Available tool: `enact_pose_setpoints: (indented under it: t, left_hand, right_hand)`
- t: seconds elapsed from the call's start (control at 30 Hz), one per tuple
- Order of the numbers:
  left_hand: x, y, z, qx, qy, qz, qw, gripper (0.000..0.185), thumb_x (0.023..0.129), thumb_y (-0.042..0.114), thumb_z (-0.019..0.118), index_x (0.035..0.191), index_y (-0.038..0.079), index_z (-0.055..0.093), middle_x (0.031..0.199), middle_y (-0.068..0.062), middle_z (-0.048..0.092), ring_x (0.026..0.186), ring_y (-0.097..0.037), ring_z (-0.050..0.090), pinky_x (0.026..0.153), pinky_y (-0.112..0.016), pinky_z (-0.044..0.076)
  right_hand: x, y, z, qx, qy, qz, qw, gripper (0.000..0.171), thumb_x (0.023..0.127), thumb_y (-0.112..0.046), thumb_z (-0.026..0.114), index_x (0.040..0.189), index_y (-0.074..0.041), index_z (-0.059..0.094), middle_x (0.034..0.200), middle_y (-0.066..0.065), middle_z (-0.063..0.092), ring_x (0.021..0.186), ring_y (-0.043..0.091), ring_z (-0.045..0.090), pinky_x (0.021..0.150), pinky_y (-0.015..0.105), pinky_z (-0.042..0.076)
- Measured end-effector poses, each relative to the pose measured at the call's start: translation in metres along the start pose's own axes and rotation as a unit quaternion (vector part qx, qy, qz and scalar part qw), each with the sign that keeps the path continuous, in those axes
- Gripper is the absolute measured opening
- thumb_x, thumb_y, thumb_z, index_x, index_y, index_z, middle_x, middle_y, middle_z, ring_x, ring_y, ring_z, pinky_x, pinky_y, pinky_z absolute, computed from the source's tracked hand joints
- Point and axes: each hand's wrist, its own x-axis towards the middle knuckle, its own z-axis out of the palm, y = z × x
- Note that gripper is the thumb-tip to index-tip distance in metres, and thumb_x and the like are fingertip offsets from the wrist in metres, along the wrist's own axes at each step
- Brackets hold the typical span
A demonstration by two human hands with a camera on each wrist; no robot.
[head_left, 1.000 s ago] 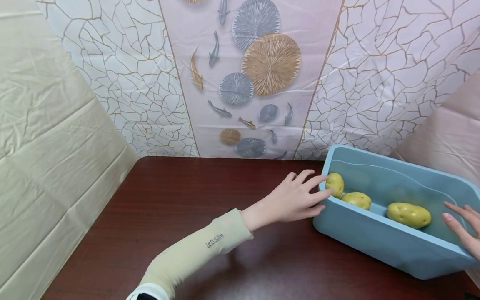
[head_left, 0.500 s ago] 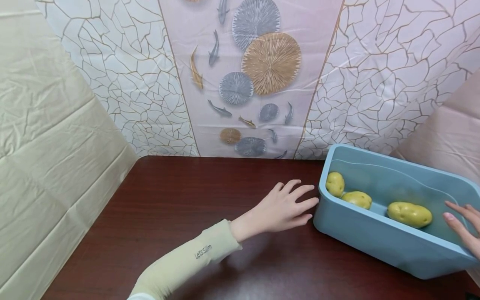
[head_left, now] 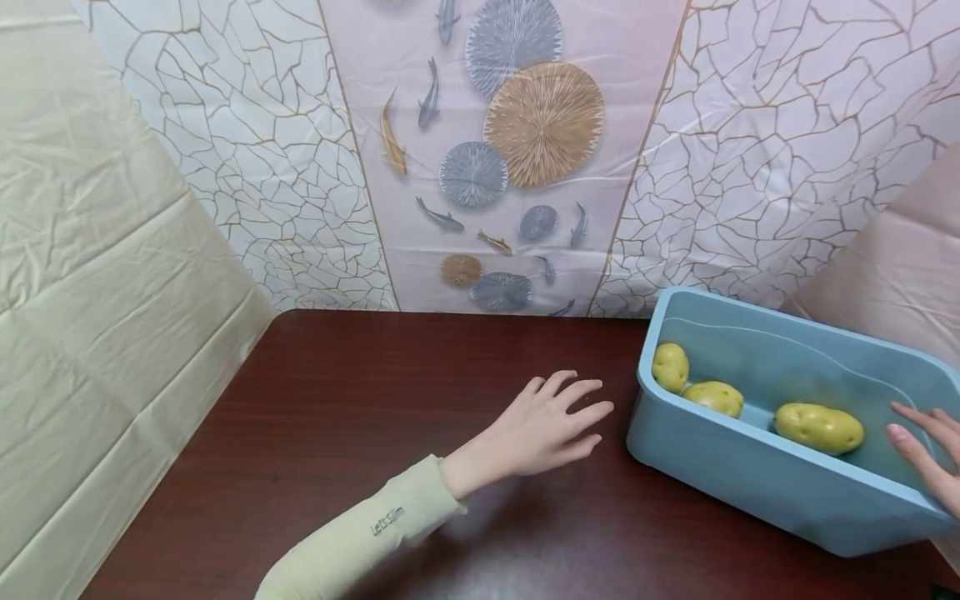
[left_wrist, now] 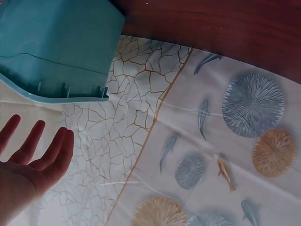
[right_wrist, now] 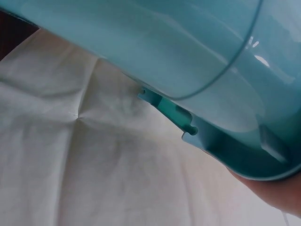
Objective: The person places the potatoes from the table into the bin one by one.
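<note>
A light blue plastic basin [head_left: 750, 479] stands at the right of a dark wooden table [head_left: 390, 400]. Three yellow potatoes lie in it: a small round one [head_left: 670, 367] at the left end, a second [head_left: 713, 397] beside it, and a longer one [head_left: 817, 427] further right. My left hand [head_left: 558, 412] hovers over the table just left of the basin, fingers spread and straight, holding nothing. My right hand [head_left: 926, 446] rests with straight fingers on the basin's right end. The left wrist view shows the left hand's fingers [left_wrist: 51, 153] below the basin's corner [left_wrist: 61, 47]. The right wrist view shows the basin's rim [right_wrist: 197, 127].
A patterned plastic sheet with fish and round shapes [head_left: 510, 150] hangs behind the table. Cream sheeting [head_left: 97, 275] closes the left side and pinkish sheeting [head_left: 900, 250] the right. Bare tabletop stretches left of the basin.
My left hand has drawn back leftward from the basin's left rim, where its fingers touched, and is now clear of it. The right hand and the potatoes have not moved.
</note>
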Motion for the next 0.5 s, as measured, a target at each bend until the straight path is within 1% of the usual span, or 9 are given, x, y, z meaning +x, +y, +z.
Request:
enact_pose_setpoints:
  t: [0.07, 0.13, 0.17, 0.23, 0.33, 0.4, 0.43, 0.47, 0.5]
  left_hand:
    - [-0.005, 0.000, -0.001, -0.001, -0.006, -0.005, 1.0000, 0.033, 0.083, 0.036, 0.052, 0.113, 0.025, 0.054, 0.121, 0.002, 0.053, 0.110, -0.020, 0.047, 0.069, -0.030, 0.042]
    - [-0.010, -0.001, -0.001, -0.001, -0.010, -0.012, 0.9999, 0.033, 0.083, 0.036, 0.053, 0.114, 0.025, 0.055, 0.120, 0.002, 0.054, 0.109, -0.020, 0.047, 0.069, -0.030, 0.042]
    - [-0.013, -0.002, -0.001, 0.000, -0.012, -0.015, 0.9998, 0.033, 0.083, 0.036, 0.053, 0.114, 0.025, 0.055, 0.119, 0.003, 0.054, 0.109, -0.020, 0.047, 0.069, -0.030, 0.042]
    - [-0.018, -0.003, 0.000, 0.003, -0.014, -0.021, 0.9997, 0.033, 0.083, 0.035, 0.053, 0.114, 0.025, 0.055, 0.119, 0.003, 0.055, 0.109, -0.020, 0.047, 0.070, -0.030, 0.042]
    - [-0.026, -0.005, 0.000, 0.005, -0.020, -0.032, 0.9993, 0.033, 0.083, 0.035, 0.053, 0.114, 0.025, 0.055, 0.119, 0.004, 0.055, 0.109, -0.021, 0.048, 0.071, -0.031, 0.043]
    - [-0.031, -0.005, -0.001, 0.006, -0.028, -0.040, 0.9988, 0.033, 0.083, 0.034, 0.053, 0.115, 0.026, 0.055, 0.119, 0.004, 0.055, 0.109, -0.021, 0.049, 0.073, -0.031, 0.043]
    - [-0.033, -0.006, -0.001, 0.004, -0.030, -0.043, 0.9986, 0.033, 0.083, 0.034, 0.054, 0.115, 0.025, 0.055, 0.119, 0.004, 0.056, 0.109, -0.022, 0.049, 0.074, -0.032, 0.043]
    - [-0.035, -0.006, -0.001, 0.003, -0.034, -0.046, 0.9984, 0.032, 0.083, 0.034, 0.054, 0.115, 0.025, 0.055, 0.119, 0.004, 0.056, 0.109, -0.022, 0.050, 0.074, -0.032, 0.043]
    - [-0.037, -0.006, -0.002, 0.003, -0.037, -0.049, 0.9981, 0.032, 0.084, 0.033, 0.053, 0.115, 0.025, 0.055, 0.119, 0.004, 0.056, 0.109, -0.022, 0.049, 0.075, -0.033, 0.043]
  right_hand:
    - [-0.001, -0.001, 0.001, 0.001, 0.010, -0.003, 1.000, 0.060, 0.095, -0.039, 0.030, 0.132, 0.009, 0.031, 0.136, 0.039, 0.017, 0.132, 0.046, 0.008, 0.108, 0.054, 0.005]
    - [0.000, 0.000, 0.002, -0.001, 0.011, 0.008, 1.000, 0.063, 0.095, -0.042, 0.028, 0.132, 0.008, 0.030, 0.137, 0.038, 0.015, 0.133, 0.045, 0.007, 0.108, 0.054, 0.006]
    - [0.002, 0.004, 0.005, -0.003, 0.009, 0.019, 1.000, 0.063, 0.095, -0.042, 0.028, 0.133, 0.008, 0.029, 0.138, 0.037, 0.012, 0.133, 0.045, 0.007, 0.107, 0.055, 0.006]
    - [0.016, 0.045, 0.025, -0.010, 0.015, 0.028, 0.999, 0.064, 0.093, -0.046, 0.031, 0.136, 0.002, 0.027, 0.142, 0.033, 0.005, 0.135, 0.042, 0.003, 0.108, 0.055, 0.004]
    - [0.015, 0.038, 0.022, -0.014, 0.013, 0.044, 0.999, 0.067, 0.093, -0.048, 0.027, 0.137, 0.002, 0.025, 0.143, 0.032, 0.003, 0.135, 0.041, 0.002, 0.107, 0.055, 0.004]
    - [0.013, 0.036, 0.022, -0.011, 0.015, 0.040, 0.999, 0.067, 0.093, -0.049, 0.027, 0.137, 0.002, 0.025, 0.143, 0.032, 0.002, 0.135, 0.041, 0.001, 0.108, 0.054, 0.003]
    - [0.010, 0.026, 0.016, -0.011, 0.009, 0.046, 0.999, 0.067, 0.094, -0.047, 0.026, 0.136, 0.004, 0.025, 0.142, 0.033, 0.004, 0.135, 0.042, 0.002, 0.107, 0.055, 0.004]
    - [0.007, 0.017, 0.012, -0.005, 0.012, 0.045, 0.999, 0.064, 0.094, -0.047, 0.024, 0.139, -0.001, 0.024, 0.141, 0.034, 0.005, 0.135, 0.042, 0.003, 0.107, 0.055, 0.006]
    - [0.012, 0.036, 0.021, -0.005, 0.017, 0.043, 0.999, 0.063, 0.093, -0.048, 0.026, 0.140, -0.005, 0.023, 0.142, 0.033, 0.005, 0.135, 0.041, 0.002, 0.107, 0.055, 0.005]
